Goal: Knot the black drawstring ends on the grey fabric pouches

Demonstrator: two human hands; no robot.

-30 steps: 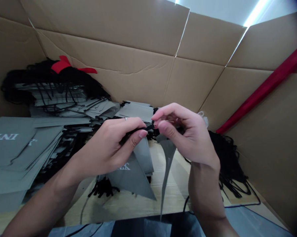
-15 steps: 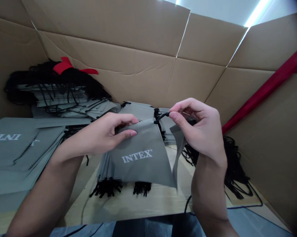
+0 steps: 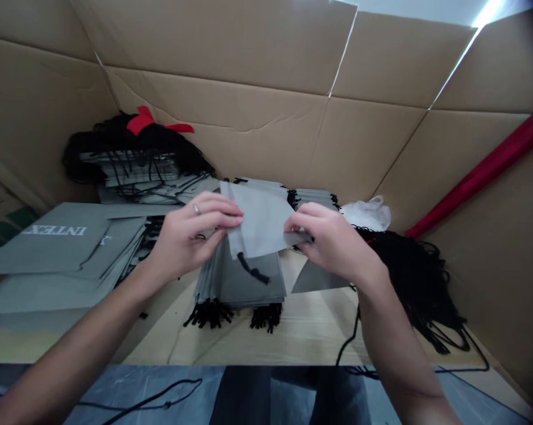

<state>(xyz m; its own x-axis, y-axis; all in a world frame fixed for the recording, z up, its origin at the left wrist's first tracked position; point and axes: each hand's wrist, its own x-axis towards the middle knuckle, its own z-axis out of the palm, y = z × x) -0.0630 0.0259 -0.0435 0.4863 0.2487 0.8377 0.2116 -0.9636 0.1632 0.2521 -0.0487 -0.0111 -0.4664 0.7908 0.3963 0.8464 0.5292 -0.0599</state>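
Two bare hands are holding a grey pouch (image 3: 266, 219) taut above the middle of the tabletop (image 3: 301, 330). The left hand (image 3: 199, 227), which is wearing a ring, is gripping the hemmed end: its fingers are lying flat across the fabric, and its thumb is resting just below them at the hem, leaving only a narrow opening. The right hand (image 3: 332, 239) is closing on the opposite end, its fingers curling over the fabric; the exact contact of its thumb is being hidden. A black knotted cord end (image 3: 254, 268) is hanging from the lower corner of the hem, touching neither hand. A loose grey panel (image 3: 321, 278) is showing beneath the right hand; whether it is belonging to the held pouch cannot be told.

Below the held pouch, a stack of grey pouches (image 3: 252, 286) is lying with its black cord ends pointing toward the near edge of the tabletop. A printed pouch stack (image 3: 49, 242) is occupying the left end. Toward the far left corner, black cords and a red ribbon (image 3: 141, 120) are covering a further pile (image 3: 128, 168). A black cord bundle (image 3: 408, 277) is lying toward the right end, just beside a white plastic bag (image 3: 367, 213).
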